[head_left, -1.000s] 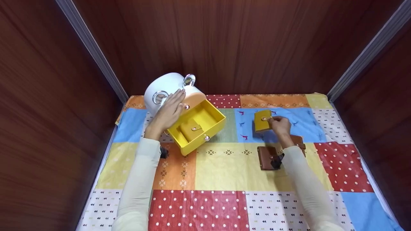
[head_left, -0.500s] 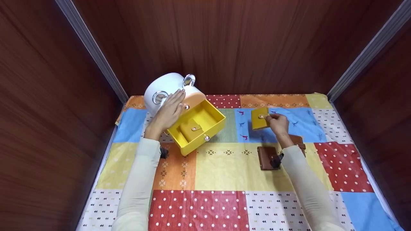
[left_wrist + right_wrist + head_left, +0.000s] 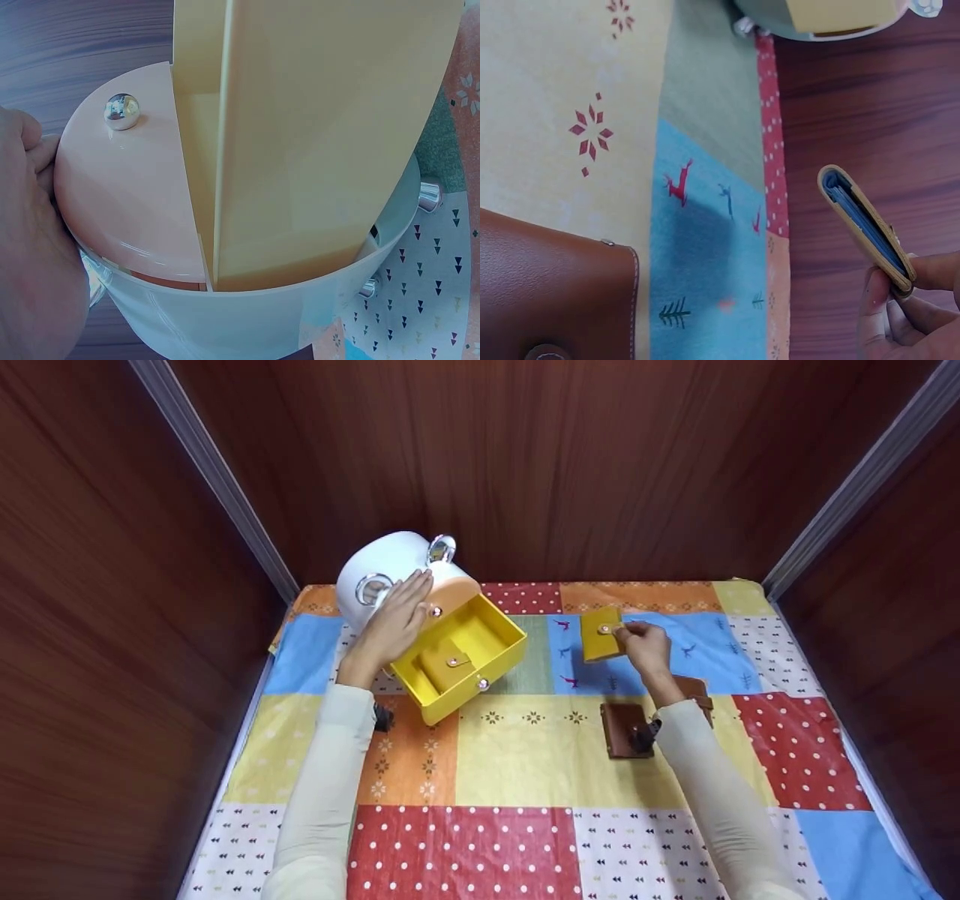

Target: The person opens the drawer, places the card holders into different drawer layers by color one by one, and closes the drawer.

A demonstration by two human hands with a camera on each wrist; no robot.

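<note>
Patchwork cloth (image 3: 517, 765) runs under everything, far edge up against the dark wood back wall (image 3: 525, 472); wood side walls (image 3: 112, 622) left and right. White box (image 3: 394, 547) sits near the far left corner, angled, yellow drawer (image 3: 491, 671) pulled out toward the middle of the cloth. Drawer rims stand up on all the sides I can make out, top open. Mustard wallet (image 3: 442, 667) lies inside, in the drawer's left part; drawer floor shows to its right. Between the drawer's right rim and what I hold: a gap of green and blue cloth, room to move sideways. Nearer my body, wide yellow and red dotted patches.

My right hand (image 3: 649, 651) pinches a yellow wallet (image 3: 600, 637) by its right edge, thumb and fingers closed on it beside the stud. It's past my fingertips, on their left, raised over the blue patch with its shadow below. Right wrist view has it edge-on, blue layers between the covers.

My left hand (image 3: 394, 626) grasps nothing: fingers extended, laid against the box by its peach front (image 3: 455, 594), near one silver ring (image 3: 373, 589). Drawer is just right of that hand.

Brown wallet (image 3: 619, 724) on yellow cloth, below my right wrist, partly covered by the black wrist camera (image 3: 645, 735). Second brown wallet (image 3: 696, 690) half behind my wrist.
</note>
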